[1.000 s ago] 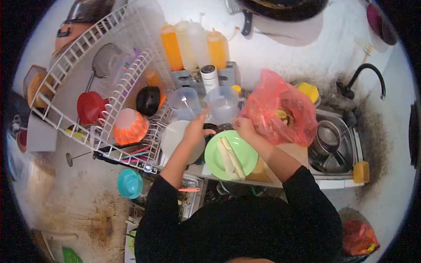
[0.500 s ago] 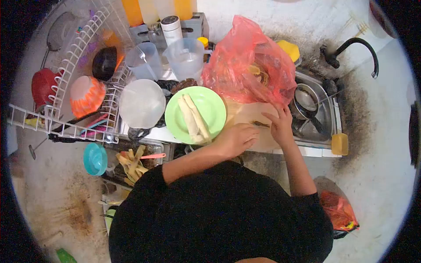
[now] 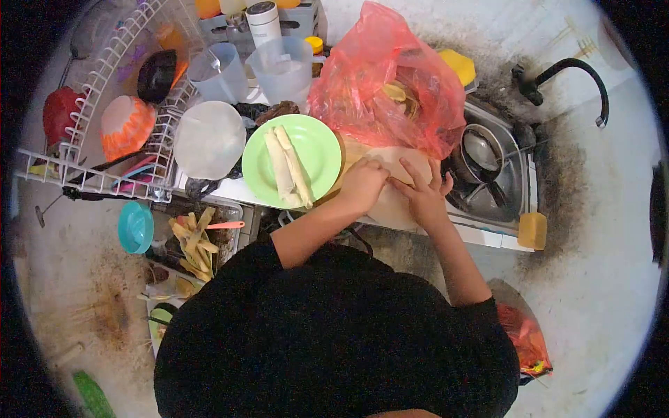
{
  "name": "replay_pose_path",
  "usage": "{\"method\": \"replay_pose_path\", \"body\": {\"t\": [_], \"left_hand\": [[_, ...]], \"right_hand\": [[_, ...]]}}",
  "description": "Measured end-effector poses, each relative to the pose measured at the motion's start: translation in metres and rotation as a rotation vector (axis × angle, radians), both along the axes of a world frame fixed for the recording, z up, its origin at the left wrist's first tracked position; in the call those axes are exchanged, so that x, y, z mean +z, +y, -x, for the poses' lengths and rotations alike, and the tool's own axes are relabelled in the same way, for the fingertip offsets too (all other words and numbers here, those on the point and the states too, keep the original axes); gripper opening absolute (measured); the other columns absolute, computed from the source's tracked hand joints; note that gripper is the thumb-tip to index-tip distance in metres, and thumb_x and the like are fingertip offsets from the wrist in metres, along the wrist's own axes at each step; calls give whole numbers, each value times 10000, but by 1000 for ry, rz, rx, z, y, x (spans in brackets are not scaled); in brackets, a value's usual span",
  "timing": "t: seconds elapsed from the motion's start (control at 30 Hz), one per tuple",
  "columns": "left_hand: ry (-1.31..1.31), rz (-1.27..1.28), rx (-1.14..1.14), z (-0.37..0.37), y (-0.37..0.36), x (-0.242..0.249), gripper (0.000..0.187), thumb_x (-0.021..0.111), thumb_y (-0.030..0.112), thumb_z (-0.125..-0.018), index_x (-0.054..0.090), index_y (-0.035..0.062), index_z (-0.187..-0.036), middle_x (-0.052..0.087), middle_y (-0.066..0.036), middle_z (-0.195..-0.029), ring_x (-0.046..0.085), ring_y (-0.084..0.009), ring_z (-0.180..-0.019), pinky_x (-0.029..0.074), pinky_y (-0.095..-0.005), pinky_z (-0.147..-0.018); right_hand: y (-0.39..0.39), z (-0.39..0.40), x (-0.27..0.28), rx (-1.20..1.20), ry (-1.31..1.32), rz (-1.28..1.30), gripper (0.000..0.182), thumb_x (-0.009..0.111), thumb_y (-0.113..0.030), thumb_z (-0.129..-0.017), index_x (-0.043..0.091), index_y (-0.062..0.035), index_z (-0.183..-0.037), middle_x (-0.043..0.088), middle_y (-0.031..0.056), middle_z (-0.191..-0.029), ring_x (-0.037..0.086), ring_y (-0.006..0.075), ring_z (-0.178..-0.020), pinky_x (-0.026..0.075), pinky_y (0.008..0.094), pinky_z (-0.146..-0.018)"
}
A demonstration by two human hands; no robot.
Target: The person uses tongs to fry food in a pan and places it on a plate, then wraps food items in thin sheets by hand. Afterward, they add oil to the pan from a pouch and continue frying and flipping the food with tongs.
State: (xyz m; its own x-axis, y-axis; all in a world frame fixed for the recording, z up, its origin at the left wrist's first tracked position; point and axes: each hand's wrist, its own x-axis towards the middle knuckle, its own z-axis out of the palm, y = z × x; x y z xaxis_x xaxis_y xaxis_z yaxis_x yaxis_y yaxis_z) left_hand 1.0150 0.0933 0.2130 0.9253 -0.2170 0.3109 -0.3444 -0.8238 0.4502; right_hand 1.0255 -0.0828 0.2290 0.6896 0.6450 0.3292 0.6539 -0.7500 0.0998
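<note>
A thin, pale round wrapper sheet [image 3: 392,210] lies on a wooden board at the counter's front. My left hand [image 3: 365,187] is closed at its left side, fingers curled down on the sheet. From the right, my right hand [image 3: 425,195] rests over the wrapper with its fingers spread, the index reaching toward my left fingertips. The dark strip of filling on the wrapper is hidden by my hands. Left of them, a green plate [image 3: 324,152] carries two pale rolled wrappers [image 3: 287,167]. Behind the hands stands a crumpled red plastic bag [image 3: 369,76] with yellowish food inside.
At right, a metal sink [image 3: 512,198] holds a pot [image 3: 481,148] under a black faucet [image 3: 571,64]. A white round plate [image 3: 209,141], plastic jugs [image 3: 281,73] and a wire dish rack [image 3: 94,90] stand at left. A yellow sponge [image 3: 532,231] sits on the sink's corner.
My hands have come closer together over the wrapper, covering the dark filling that showed before. The view has shifted, so the surroundings appear moved left and up.
</note>
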Motion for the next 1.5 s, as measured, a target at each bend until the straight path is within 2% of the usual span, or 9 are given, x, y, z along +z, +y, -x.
{"method": "replay_pose_path", "body": {"t": [0.27, 0.47, 0.67, 0.87, 0.9, 1.0, 1.3, 1.4, 1.5], "left_hand": [[-74, -10, 37, 2, -2, -5, 138, 558, 167, -689, 630, 101, -787, 567, -61, -813, 512, -262, -817, 436, -342, -718], [-35, -18, 34, 3, -1, -3, 132, 563, 171, -696, 634, 116, -794, 567, -51, -811, 512, -259, -818, 442, -351, -706], [-43, 11, 45, 6, -2, 3, 129, 570, 170, -693, 636, 112, -788, 568, -46, -813, 512, -258, -812, 441, -354, -702], [-108, 39, 47, 4, -2, -5, 88, 576, 167, -677, 609, 120, -744, 543, -36, -803, 506, -249, -824, 437, -341, -698], [-125, 46, 49, 4, -2, -5, 66, 576, 167, -671, 594, 124, -717, 530, -32, -796, 503, -245, -827, 434, -338, -694], [-67, 14, 45, 4, -1, -2, 128, 588, 170, -680, 644, 112, -780, 572, -42, -823, 515, -258, -825, 442, -344, -714], [-103, 86, 43, 3, -1, -14, 88, 570, 166, -678, 625, 132, -738, 552, -27, -826, 497, -256, -807, 430, -349, -700], [-119, 94, 25, 2, 0, -13, 91, 569, 164, -680, 622, 125, -742, 552, -30, -829, 497, -258, -809, 423, -348, -708], [-98, 116, 10, 0, 0, -17, 91, 568, 159, -680, 621, 122, -743, 552, -31, -826, 498, -256, -809, 415, -346, -718]], "right_hand": [[-9, 1, -2, -25, -3, 15, 301, 520, -195, -715, 586, -377, -945, 338, -129, -1300, 188, 286, -1225, 91, 520, -910], [-24, 4, -8, -136, -22, -31, 317, 533, -158, -699, 605, -372, -923, 363, -117, -1284, 229, 291, -1195, 156, 508, -880], [-40, 13, -7, -190, 22, -92, 336, 574, -112, -652, 637, -332, -898, 370, -92, -1281, 243, 302, -1172, 160, 480, -870], [-20, 27, 3, -98, 103, -78, 428, 612, -202, -596, 591, -335, -1002, 320, -98, -1315, 211, 315, -1182, 123, 463, -897], [-21, 27, -3, -52, 67, -65, 432, 606, -278, -607, 568, -344, -1033, 292, -109, -1330, 197, 318, -1184, 124, 487, -887], [-19, 28, -10, -82, 24, -68, 376, 589, -313, -642, 579, -342, -1016, 276, -117, -1337, 194, 313, -1182, 122, 502, -881], [-41, 27, -1, -264, 1, -132, 315, 564, -348, -702, 583, -322, -1015, 288, -69, -1335, 218, 323, -1160, 132, 494, -878], [-29, 22, -1, -185, 86, -239, 321, 565, -351, -700, 575, -325, -1020, 307, -55, -1326, 227, 320, -1154, 130, 485, -879], [-15, 26, -4, -134, -13, -142, 327, 564, -350, -702, 565, -338, -1029, 323, -75, -1316, 231, 317, -1151, 133, 478, -876]]}}
